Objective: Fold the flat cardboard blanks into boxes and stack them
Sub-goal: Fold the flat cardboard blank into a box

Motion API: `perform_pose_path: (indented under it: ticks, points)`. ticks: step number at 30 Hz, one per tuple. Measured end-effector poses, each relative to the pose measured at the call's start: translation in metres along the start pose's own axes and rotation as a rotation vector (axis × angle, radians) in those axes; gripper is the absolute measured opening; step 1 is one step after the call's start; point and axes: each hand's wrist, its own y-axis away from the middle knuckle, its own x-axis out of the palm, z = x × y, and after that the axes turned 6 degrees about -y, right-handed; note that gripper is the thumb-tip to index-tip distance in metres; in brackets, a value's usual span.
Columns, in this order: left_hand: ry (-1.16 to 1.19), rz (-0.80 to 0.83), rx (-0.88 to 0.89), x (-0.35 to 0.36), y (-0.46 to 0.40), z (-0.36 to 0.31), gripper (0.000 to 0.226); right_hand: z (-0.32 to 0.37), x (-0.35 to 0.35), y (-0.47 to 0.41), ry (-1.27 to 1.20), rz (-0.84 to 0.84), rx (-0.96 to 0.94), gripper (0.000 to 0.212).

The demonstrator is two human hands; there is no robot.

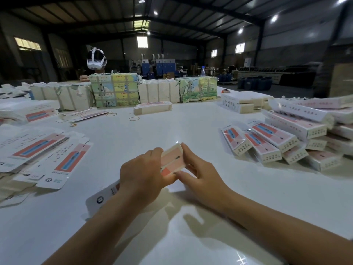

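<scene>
A pink and white cardboard blank (172,159) is held between both hands above the white table (191,127), partly formed into a box. My left hand (142,175) grips its left side, and the blank's long white tail sticks out under my wrist. My right hand (198,173) holds the right side, with the thumb along the lower edge. Flat blanks (42,155) lie fanned out at the left. Folded boxes (286,140) are piled at the right.
Wrapped bundles of blanks (114,90) line the far side of the table. A small stack of folded boxes (152,108) and loose rubber bands (134,118) lie mid-table. A person wearing a white headset (96,59) sits behind the bundles.
</scene>
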Motion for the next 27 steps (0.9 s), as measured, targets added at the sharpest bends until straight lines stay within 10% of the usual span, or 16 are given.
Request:
perform_pose_path:
  ticks: [7,15,20,27]
  points:
    - [-0.036,0.046,0.156,-0.001,-0.004,0.008,0.063,-0.011,-0.006,-0.005,0.43,0.153,-0.217,0.098]
    - [0.088,0.001,0.335,0.004,-0.002,0.023,0.056,-0.018,-0.015,-0.01,0.804,0.216,-0.41,0.068]
    - [0.077,-0.27,0.283,0.014,-0.01,0.03,0.075,-0.011,-0.077,-0.033,0.769,-0.201,-0.125,0.054]
    - [0.243,0.231,0.056,0.047,-0.01,0.034,0.053,0.004,-0.255,-0.064,0.886,-0.815,0.101,0.032]
